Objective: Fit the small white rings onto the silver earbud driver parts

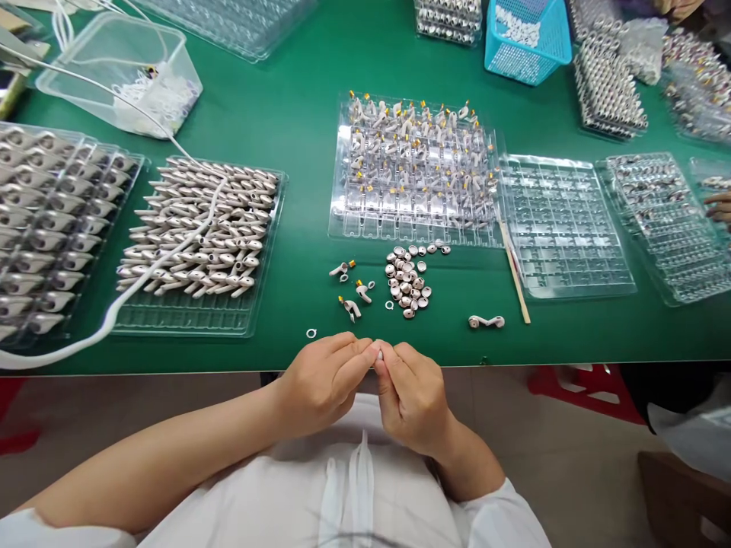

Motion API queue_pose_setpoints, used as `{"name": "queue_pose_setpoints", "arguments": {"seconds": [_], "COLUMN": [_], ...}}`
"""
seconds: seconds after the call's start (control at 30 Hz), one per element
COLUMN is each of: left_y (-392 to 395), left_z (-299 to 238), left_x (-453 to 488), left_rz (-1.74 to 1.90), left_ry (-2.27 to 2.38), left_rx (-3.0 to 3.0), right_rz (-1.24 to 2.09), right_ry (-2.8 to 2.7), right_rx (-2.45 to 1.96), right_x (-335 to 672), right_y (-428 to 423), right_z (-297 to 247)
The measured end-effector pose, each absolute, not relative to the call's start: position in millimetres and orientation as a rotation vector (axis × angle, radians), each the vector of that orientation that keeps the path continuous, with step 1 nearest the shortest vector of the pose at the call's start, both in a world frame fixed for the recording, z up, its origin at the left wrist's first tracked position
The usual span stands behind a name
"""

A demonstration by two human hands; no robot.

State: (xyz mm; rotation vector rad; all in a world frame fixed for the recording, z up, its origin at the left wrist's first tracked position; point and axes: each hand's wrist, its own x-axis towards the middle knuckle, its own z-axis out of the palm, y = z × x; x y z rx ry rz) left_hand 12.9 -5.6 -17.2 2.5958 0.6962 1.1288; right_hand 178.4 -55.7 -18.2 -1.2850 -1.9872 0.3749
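Observation:
My left hand (323,380) and my right hand (412,396) meet at the near edge of the green table (297,114). Their fingertips pinch together on a small white earbud part (378,355), mostly hidden by the fingers. Just beyond them lie a pile of small round caps (408,281), three loose white earbud shells (351,289) with gold tips, a tiny white ring (311,332) and an assembled earbud piece (486,322). A wooden stick (514,274) lies to the right of the pile.
Clear trays hold earbud shells: one straight ahead (414,164), one at left (199,228), another far left (51,221). An almost bare tray (563,224) sits right. A blue basket (528,34) and plastic tub (122,72) stand behind. A white cable (171,251) crosses the left tray. Another person's fingers (719,207) show far right.

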Motion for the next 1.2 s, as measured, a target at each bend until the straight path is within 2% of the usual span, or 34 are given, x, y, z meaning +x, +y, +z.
{"name": "queue_pose_setpoints", "arguments": {"seconds": [0.83,1.2], "left_y": [1.8,8.6], "left_z": [-21.1,-13.5], "left_x": [7.9,10.1], "left_rz": [0.851,1.057], "left_ry": [0.664,0.751], "left_rx": [2.722,2.438], "right_rz": [0.424,0.481], "right_ry": [-2.079,-1.939], "right_rx": [-1.189,-1.173], "right_x": [183.0,186.8], "right_y": [-43.2,-39.0], "right_z": [-25.5,-23.9]}}
